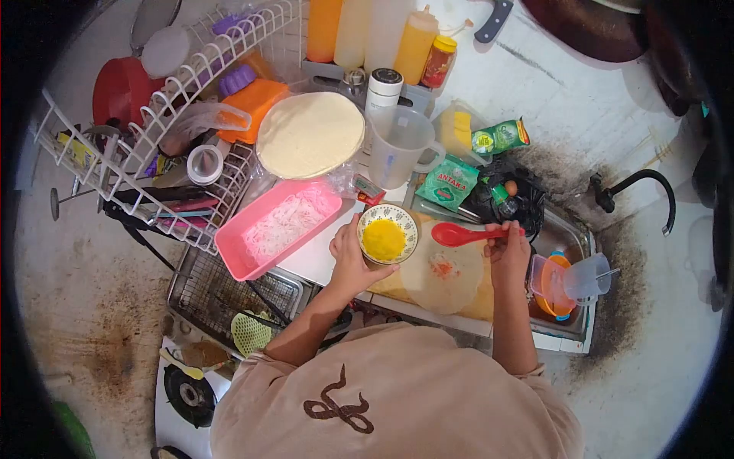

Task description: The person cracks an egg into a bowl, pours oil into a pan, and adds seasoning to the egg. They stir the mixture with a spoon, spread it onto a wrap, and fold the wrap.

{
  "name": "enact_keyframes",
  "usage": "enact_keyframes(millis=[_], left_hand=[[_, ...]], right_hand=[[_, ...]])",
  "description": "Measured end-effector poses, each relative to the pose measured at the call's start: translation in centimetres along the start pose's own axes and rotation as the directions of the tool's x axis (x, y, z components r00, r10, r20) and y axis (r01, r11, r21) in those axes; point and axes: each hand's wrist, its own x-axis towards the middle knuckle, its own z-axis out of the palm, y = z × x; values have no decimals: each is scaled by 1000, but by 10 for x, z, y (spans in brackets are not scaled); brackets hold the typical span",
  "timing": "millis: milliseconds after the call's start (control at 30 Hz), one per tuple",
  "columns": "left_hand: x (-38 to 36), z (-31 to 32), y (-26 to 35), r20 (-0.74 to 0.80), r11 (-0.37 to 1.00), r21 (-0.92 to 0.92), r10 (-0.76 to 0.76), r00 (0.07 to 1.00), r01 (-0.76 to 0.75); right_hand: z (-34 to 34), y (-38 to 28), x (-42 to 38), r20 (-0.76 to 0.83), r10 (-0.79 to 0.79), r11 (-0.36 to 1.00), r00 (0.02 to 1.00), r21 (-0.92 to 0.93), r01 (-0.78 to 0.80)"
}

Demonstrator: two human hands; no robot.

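My left hand (353, 260) is wrapped round a small patterned bowl (415, 243) with a yellow mixture (384, 239) inside, held over the counter. In my right hand (511, 249) is a red spoon (453, 234), its bowl pointing left above a round thin wrapper (443, 287). That wrapper lies on a wooden board (394, 284) and carries a small heap of orange-red bits (445, 266). Left of the patterned bowl sits a pink tub (229, 243) holding white shreds. Behind the tub rests a stack of round wrappers (310, 135) on clear plastic.
A measuring jug (394, 145) and white flask (383, 90) stand behind the board. A green packet (447, 182) and black plastic bag (501, 206) lie by the sink (587, 241), where an orange container (549, 287) sits. A dish rack (145, 180) is at left, a stove burner (189, 394) lower left.
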Motion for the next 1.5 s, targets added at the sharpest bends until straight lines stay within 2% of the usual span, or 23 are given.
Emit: enact_keyframes(millis=[67, 167, 267, 400, 800, 1200, 1500], left_hand=[[1, -2, 2, 9, 1000, -4, -19, 1000, 19], [2, -3, 5, 28, 999, 11, -41, 999, 41], [1, -2, 3, 30, 999, -13, -40, 999, 41], [1, -1, 3, 22, 999, -22, -48, 999, 49], [2, -2, 6, 24, 996, -39, -74, 997, 75], [0, 1, 3, 5, 998, -23, -65, 998, 65], [0, 3, 2, 2, 997, -5, -75, 997, 75]], right_hand=[[-14, 3, -7, -33, -113, 986, 993, -130, 108], [-28, 12, -22, 51, -241, 934, 969, -260, 246], [-38, 30, -42, 184, -365, 806, 913, -428, 409], [-40, 32, -52, 397, -441, 599, 805, -538, 593], [-42, 26, -57, 557, -456, 422, 694, -551, 720], [-46, 23, -60, 596, -395, 400, 699, -573, 715], [-46, 14, -67, 590, -445, 413, 674, -533, 739]])
